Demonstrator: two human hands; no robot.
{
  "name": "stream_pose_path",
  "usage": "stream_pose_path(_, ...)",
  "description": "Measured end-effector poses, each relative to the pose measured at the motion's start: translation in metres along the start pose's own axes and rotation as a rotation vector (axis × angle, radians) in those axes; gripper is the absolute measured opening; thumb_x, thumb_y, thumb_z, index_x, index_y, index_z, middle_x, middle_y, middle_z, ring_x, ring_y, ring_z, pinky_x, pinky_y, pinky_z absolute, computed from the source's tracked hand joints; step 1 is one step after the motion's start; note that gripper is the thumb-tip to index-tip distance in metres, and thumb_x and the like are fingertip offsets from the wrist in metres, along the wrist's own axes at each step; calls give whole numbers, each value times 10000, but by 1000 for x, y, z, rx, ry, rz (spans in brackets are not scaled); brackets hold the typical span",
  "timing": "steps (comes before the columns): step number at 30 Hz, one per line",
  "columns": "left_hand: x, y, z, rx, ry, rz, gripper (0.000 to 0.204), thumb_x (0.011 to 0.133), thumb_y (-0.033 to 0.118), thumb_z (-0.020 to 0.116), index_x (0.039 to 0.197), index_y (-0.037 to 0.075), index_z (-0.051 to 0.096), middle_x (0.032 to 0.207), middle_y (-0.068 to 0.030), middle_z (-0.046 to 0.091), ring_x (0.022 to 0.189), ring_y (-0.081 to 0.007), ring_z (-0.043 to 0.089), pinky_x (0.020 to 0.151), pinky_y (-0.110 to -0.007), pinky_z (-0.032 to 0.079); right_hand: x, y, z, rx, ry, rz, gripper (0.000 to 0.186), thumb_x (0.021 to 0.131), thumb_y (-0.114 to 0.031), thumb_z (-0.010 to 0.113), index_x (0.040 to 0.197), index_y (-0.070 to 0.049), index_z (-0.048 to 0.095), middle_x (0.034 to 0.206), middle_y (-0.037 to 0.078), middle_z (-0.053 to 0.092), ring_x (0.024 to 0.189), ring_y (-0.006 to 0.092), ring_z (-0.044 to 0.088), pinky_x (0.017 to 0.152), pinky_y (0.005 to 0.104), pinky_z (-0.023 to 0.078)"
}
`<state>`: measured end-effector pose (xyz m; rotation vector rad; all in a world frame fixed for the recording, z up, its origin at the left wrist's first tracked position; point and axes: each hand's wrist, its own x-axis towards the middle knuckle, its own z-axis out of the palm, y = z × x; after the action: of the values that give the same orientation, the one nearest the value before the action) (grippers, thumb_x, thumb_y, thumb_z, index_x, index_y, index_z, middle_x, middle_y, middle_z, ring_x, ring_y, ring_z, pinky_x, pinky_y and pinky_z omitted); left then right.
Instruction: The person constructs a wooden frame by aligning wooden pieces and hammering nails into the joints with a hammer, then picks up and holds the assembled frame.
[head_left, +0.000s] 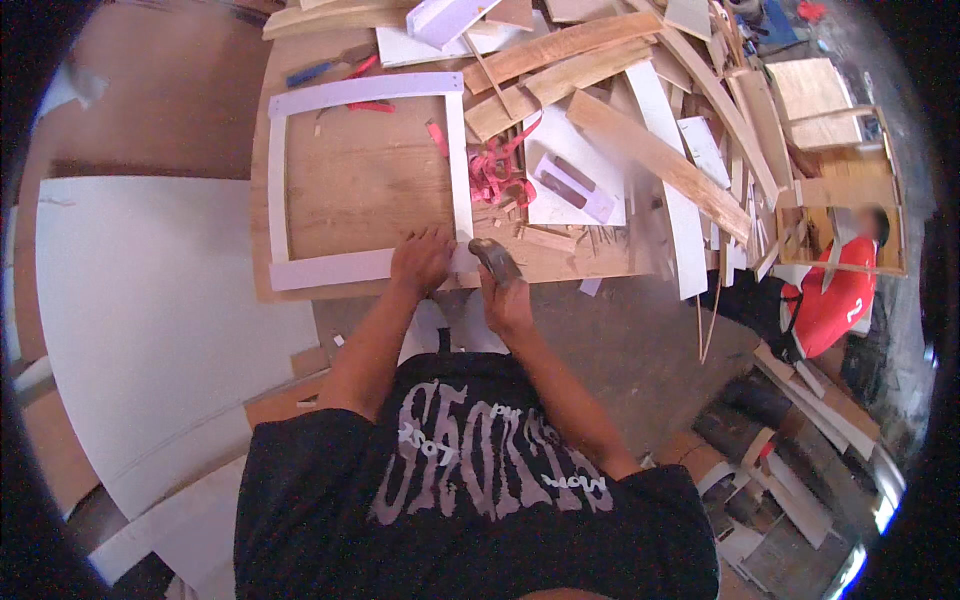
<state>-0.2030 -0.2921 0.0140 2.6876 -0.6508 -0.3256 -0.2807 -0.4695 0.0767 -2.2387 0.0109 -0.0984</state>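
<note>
The white frame (279, 190) was laid flat on the plywood-topped table (370, 180), with its bottom rail (335, 268) set along the edge nearest the person. The left grip (422, 260) was placed on that rail, close to its right end; whether the fingers were curled round the wood or merely pressed down on it could not be told, and no nail could be made out beneath them. By the right grip (508, 305) the hammer (495, 262) was held firmly, fingers wrapped about the handle, its head poised at the lower right corner of the frame; whether wood was being touched by it could not be told

The step in hand was judged to be the fastening of that corner, with the rail steadied by one hand and the blow supplied by the other. For the next move, a square, controlled strike seemed to be called for, with the joint held tight and the left fingers kept clear of the hammer's path

Beyond the right side of the frame, a tangle of red strap (495, 175) and a slotted white piece (575, 190) were seen, with loose planks (660, 160) heaped farther off. A blue-handled tool (315, 72) was left past the frame's far rail
</note>
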Motion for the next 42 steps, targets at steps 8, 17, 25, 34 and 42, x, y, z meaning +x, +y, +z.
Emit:
stream_pose_path(8, -3, -8, 12, 63, 121, 44, 288, 1008, 288, 447, 1128, 74, 598, 1166, -165, 645, 1154, -336, 595, 1039, -512, 405, 0, -15, -10, -16, -7, -53, 324, 972, -140, 597, 1288, -69, 595, 1220, 230, 660, 1179, 401, 618, 958, 481, 517)
stream_pose_path(17, -7, -6, 8, 37, 116, 29, 293, 1004, 275, 434, 1112, 52, 590, 1125, -182, 652, 1085, -353, 624, 991, -516, 441, 8, -26, -18, -85, -123, 220, 306, 1010, -129, 526, 1305, -101, 599, 1275, 209, 639, 1185, 370, 617, 1002, 435, 501)
stream_pose_path(25, -2, -1, 4, 16, 78, -47, 296, 1015, 299, 430, 1108, 73, 596, 1085, -158, 657, 1065, -349, 626, 984, -507, 443, 1, -9, 0, -20, -46, 5, 366, 986, -241, 572, 1326, -106, 592, 1260, 231, 635, 1110, 432, 638, 916, 483, 523)
stream_pose_path(34, -5, -1, 1, -17, 151, -48, 308, 1029, 323, 422, 1114, 83, 597, 1093, -146, 662, 1062, -334, 636, 1002, -477, 441, -5, -13, 1, 43, -50, 68, 353, 1010, -225, 514, 1302, -49, 604, 1312, 215, 614, 1196, 394, 609, 1028, 446, 473)
stream_pose_path(42, -4, 1, 6, 8, 105, -93, 328, 1033, 328, 402, 1112, 79, 600, 1144, -169, 671, 1105, -353, 628, 1019, -504, 430, -7, -15, -2, 299, 36, 39, 332, 1005, -198, 527, 1279, -24, 599, 1287, 211, 628, 1252, 356, 577, 1078, 428, 436)
